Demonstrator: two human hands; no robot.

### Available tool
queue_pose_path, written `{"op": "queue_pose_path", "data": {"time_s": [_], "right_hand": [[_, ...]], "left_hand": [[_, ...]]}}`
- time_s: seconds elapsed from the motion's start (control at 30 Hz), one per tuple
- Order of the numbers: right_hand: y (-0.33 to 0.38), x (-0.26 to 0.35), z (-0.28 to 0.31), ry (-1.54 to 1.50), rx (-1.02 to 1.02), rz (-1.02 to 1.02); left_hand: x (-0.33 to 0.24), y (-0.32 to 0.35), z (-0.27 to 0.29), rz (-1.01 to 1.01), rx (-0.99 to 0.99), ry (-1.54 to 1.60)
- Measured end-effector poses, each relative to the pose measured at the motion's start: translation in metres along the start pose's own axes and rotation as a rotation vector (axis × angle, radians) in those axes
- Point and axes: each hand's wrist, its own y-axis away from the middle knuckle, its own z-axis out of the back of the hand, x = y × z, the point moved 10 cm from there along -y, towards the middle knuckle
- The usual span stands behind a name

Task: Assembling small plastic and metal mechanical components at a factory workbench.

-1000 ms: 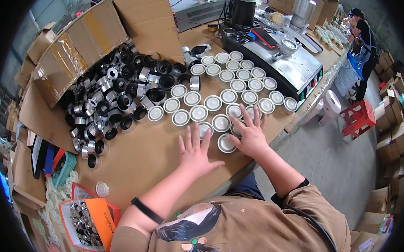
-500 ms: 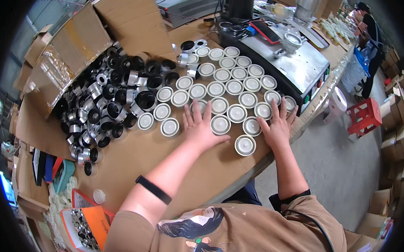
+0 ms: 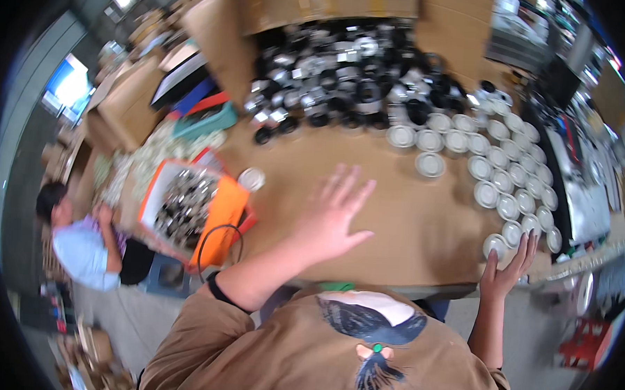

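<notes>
Over the bare cardboard-covered tabletop, my left hand is spread and holds nothing. At the right edge of the table my right hand has its fingers stretched out. Its fingertips are at the nearest of the round white lid-like pieces, and I cannot tell whether they touch. Several of these pieces lie flat in close rows along the right. A smaller group with a single white round piece in front lies near the middle. Behind them is a large heap of black and silver rings.
Left of my left hand stands an orange and white box of small metal parts, with a white round piece beside it. Teal, red and blue trays lie behind. A person sits at far left. A red stool is at right.
The view has swung left, bringing the orange box and seated person further in. My left hand has left the white pieces and moved left; my right hand stays by their near end.
</notes>
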Motion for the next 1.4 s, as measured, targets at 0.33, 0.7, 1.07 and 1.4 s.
{"op": "queue_pose_path", "data": {"time_s": [0.33, 0.7, 1.07, 1.4], "right_hand": [[0.047, 0.288, -0.163, -1.053, 1.216, -0.198], [0.098, 0.537, -0.230, -0.855, 1.792, -0.639], [0.045, 0.472, -0.168, -1.363, 1.657, -1.011], [-0.029, 0.154, -0.033, -1.256, 0.604, -1.302]], "left_hand": [[0.203, 0.362, 0.107, 0.844, -0.932, 0.308], [0.174, 0.366, 0.027, 0.777, -0.383, 0.248], [0.191, 0.406, 0.037, 0.897, -0.496, -0.040], [0.222, 0.370, 0.038, 0.865, -0.356, -0.225]]}}
